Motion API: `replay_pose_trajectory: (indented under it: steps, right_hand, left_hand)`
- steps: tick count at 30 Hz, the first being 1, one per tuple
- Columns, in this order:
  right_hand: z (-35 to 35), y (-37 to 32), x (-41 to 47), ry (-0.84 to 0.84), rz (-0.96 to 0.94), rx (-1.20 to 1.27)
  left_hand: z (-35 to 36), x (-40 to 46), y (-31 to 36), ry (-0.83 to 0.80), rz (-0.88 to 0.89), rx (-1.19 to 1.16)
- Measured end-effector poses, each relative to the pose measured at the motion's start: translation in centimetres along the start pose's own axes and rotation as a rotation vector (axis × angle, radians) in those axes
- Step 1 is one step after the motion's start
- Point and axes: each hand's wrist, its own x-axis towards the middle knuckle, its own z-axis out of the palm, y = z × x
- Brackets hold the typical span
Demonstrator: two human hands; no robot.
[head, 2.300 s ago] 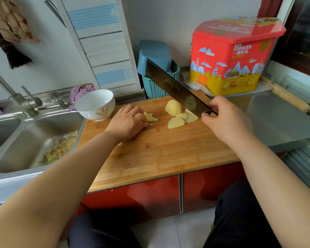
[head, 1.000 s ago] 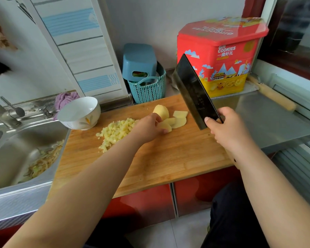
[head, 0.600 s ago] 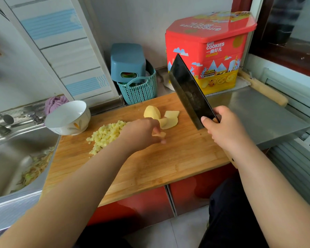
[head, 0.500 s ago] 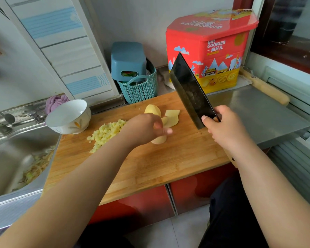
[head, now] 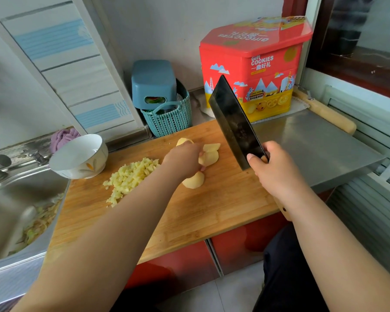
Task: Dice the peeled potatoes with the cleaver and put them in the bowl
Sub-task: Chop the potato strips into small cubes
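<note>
On the wooden cutting board (head: pixel 212 210) lies a pile of diced potato (head: pixel 131 176), left of centre. My left hand (head: pixel 185 158) reaches over the peeled potato pieces and its fingertips curl on a potato slice (head: pixel 209 157). Another slice (head: pixel 212 146) and a rounded chunk (head: pixel 183 140) lie just behind the hand. A half piece (head: pixel 194 180) lies on the board just in front of it. My right hand (head: pixel 277 174) grips the cleaver (head: pixel 234 122), blade raised and tilted above the board's right end. The white bowl (head: pixel 79 156) stands empty at the board's back left corner.
A steel sink (head: pixel 7 194) with peelings (head: pixel 38 226) lies left of the board. Behind the board stand a teal basket (head: pixel 167 118) and a red cookie tin (head: pixel 252 70). A rolling pin (head: pixel 324 111) lies on the steel counter (head: pixel 313 143) at the right. A purple cloth (head: pixel 63 137) sits behind the bowl.
My left hand left the diced pile, took a half piece from the potato group, set it nearer on the board and reached back to the slices. The cleaver rose off the board.
</note>
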Motion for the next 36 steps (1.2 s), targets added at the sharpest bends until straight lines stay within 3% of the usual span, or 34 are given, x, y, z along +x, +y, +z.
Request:
replay_pose_trajectory:
  steps: [14, 23, 26, 30, 33, 36]
  right_hand:
    - [-0.1, 0.6, 0.3, -0.004, 0.004, 0.028]
    - [-0.2, 0.9, 0.6, -0.019, 0.025, 0.032]
    - [-0.3, 1.0, 0.9, -0.03, 0.033, 0.053]
    - [-0.2, 1.2, 1.0, -0.028, 0.03, 0.061]
    - [-0.2, 1.5, 1.1, -0.033, 0.034, 0.067]
    - [-0.2, 1.6, 1.4, -0.043, 0.042, 0.067]
  left_hand:
    - [-1.9, 1.7, 0.3, 0.12, 0.064, -0.183]
    - [-2.2, 5.1, 0.8, -0.018, 0.177, -0.103]
    - [-2.1, 5.4, 0.8, -0.021, 0.199, -0.124]
    - [-2.5, 5.6, 1.0, 0.116, 0.182, -0.201]
    - [-2.7, 5.7, 1.4, 0.054, 0.213, -0.288]
    - [-1.8, 5.9, 1.9, 0.014, 0.177, -0.221]
